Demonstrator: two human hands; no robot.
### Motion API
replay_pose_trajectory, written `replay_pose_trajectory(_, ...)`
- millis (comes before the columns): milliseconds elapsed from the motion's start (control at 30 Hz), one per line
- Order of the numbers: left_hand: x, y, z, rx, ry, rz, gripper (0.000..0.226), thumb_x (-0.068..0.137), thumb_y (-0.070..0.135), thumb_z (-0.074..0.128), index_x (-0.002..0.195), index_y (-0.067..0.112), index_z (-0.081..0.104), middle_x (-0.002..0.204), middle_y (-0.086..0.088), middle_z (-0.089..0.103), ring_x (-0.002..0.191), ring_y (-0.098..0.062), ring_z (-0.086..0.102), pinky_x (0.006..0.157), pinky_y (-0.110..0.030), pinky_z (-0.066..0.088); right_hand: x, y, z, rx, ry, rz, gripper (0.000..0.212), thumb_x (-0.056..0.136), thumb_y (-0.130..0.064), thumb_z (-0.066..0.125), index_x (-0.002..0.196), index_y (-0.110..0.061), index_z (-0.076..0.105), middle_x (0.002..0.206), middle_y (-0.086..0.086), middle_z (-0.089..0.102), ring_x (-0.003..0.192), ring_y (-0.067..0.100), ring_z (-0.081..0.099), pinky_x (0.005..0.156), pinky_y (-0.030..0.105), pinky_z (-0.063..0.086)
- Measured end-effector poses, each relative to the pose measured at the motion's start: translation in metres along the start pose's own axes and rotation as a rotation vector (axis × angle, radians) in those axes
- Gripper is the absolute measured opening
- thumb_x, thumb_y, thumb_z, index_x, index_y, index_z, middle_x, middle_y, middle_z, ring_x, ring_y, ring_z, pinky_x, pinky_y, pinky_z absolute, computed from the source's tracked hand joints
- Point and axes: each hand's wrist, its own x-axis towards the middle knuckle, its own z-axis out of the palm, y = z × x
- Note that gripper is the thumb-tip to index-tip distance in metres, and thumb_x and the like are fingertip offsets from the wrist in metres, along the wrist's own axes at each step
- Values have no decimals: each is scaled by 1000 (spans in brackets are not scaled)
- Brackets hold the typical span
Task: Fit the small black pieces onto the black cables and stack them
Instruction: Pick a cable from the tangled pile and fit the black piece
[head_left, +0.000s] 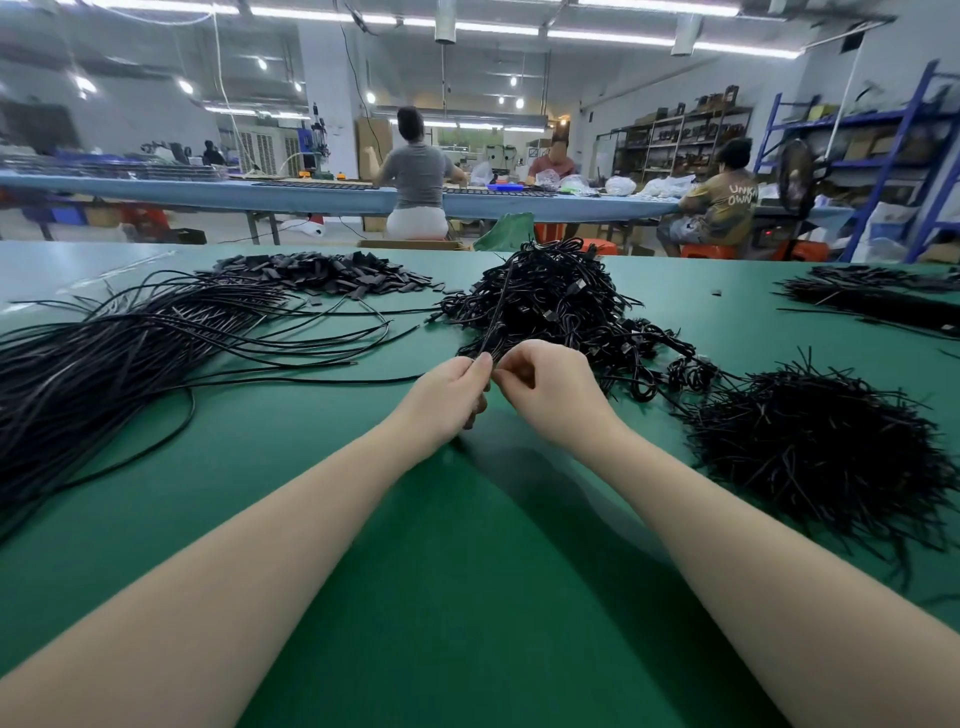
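My left hand (448, 396) and my right hand (546, 384) meet fingertip to fingertip over the green table (467, 545). Between them a thin black cable (496, 322) is pinched; it rises up and away from the fingers. Whether a small piece sits on it is hidden by the fingers. A long bundle of loose black cables (119, 353) fans out on the left. A flat heap of small black pieces (332, 278) lies at the far left centre. Just behind my hands stands a tangled pile of cables (556, 301).
A bristly mound of short black ties (815, 452) sits at the right. Another black bundle (878, 299) lies at the far right edge. Beyond the table several people sit at a long blue bench (260, 195), with shelving (883, 135) on the right.
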Motion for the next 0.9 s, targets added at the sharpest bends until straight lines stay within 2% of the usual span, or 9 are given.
replay_pose_trajectory(100,0,12,-14,-13,-130,-216,38,98,40,44,70,16,55,50,3,54,40,-13,46,38,-15,31,-8,-5,1,-339,14,-244,11,93,-12,55,93,-4,62,91,10,62,85,26,57,73,33,44)
replay_pose_trajectory(167,-2,20,-29,-109,-290,-432,39,95,42,45,65,20,55,50,7,51,39,-9,43,37,-15,26,-11,-7,-1,-568,91,-510,8,80,3,67,84,0,60,82,15,62,77,33,60,67,36,48)
replay_pose_trajectory(300,-4,28,-54,-211,-459,-598,48,90,41,45,47,22,55,48,9,48,39,-6,42,43,-17,26,-16,-15,-2,-489,116,-712,7,76,8,65,74,5,59,73,20,59,79,39,66,68,45,56)
replay_pose_trajectory(433,0,30,-53,128,-203,-381,46,96,51,41,73,19,65,58,5,63,42,-7,53,45,-17,35,-17,-17,-1,-88,37,-374,6,87,-1,58,82,0,55,92,16,59,106,37,60,76,46,50)
replay_pose_trajectory(533,3,27,-54,112,-42,-38,12,96,19,50,101,26,60,83,4,66,61,-6,62,58,-23,49,-11,-13,-3,87,156,-165,15,85,-6,62,75,-13,52,75,-6,53,74,2,54,64,23,42)
replay_pose_trajectory(600,2,23,-54,135,-111,132,38,90,3,59,113,32,64,97,7,69,77,-5,65,74,-22,55,-8,-13,-2,176,194,-54,17,84,-10,64,74,-16,53,70,-11,53,62,-1,47,56,13,36)
replay_pose_trajectory(767,0,23,-47,95,-8,222,7,85,14,72,90,19,75,86,-7,69,76,-16,58,77,-31,49,-5,-14,5,317,91,67,15,89,-18,66,77,-23,58,74,-7,64,65,2,57,61,17,45)
replay_pose_trajectory(833,0,22,-46,156,53,256,20,86,24,71,84,5,70,71,-4,59,66,-13,49,65,-29,38,-5,-17,5,280,71,62,8,91,-18,63,84,-19,59,81,-2,67,74,11,61,66,22,47)
replay_pose_trajectory(900,-1,23,-44,155,88,214,21,87,29,69,87,8,64,66,2,56,59,-7,47,60,-25,36,-6,-18,5,188,79,25,8,92,-16,60,85,-17,58,82,-2,64,75,13,58,67,23,43)
